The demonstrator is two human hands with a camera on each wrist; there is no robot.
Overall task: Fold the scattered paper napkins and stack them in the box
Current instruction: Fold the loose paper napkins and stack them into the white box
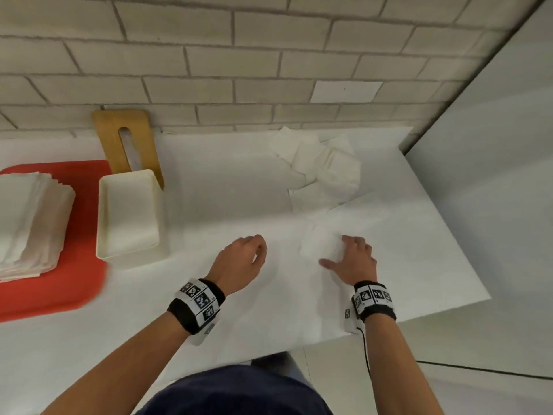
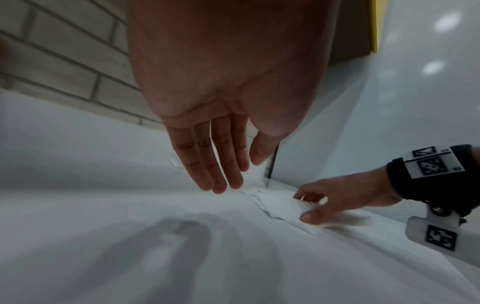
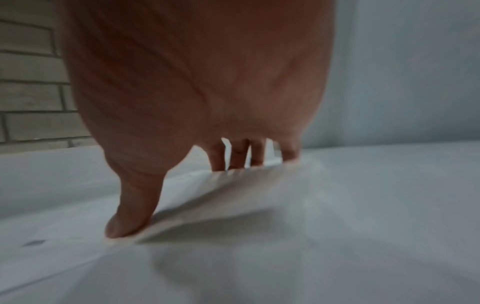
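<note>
The right hand [image 1: 356, 260] is down on one napkin [image 1: 318, 245] at the near right of the white table [image 1: 227, 205]. Its fingers [image 3: 240, 156] sit on the far edge of the sheet and the thumb [image 3: 132, 214] presses the near corner; the paper bows up between them, so the hand is pinching it off the surface. The picture is blurred there.

The left hand [image 1: 242, 259] hovers just left of that napkin, above the table, fingers loosely extended and holding nothing. From its wrist view the fingers [image 2: 207, 164] hang straight over the tabletop, clear of it.

More loose napkins [image 1: 320, 166] lie in a rumpled heap farther back on the right, near the brick wall [image 1: 209, 64]. The cream box [image 1: 103, 205] stands open at the left. Behind it a wooden lid [image 1: 110, 136] with a slot leans on the wall. Left of the box, a pile of flat napkins [image 1: 30, 220] rests on a red tray [image 1: 86, 265].
</note>
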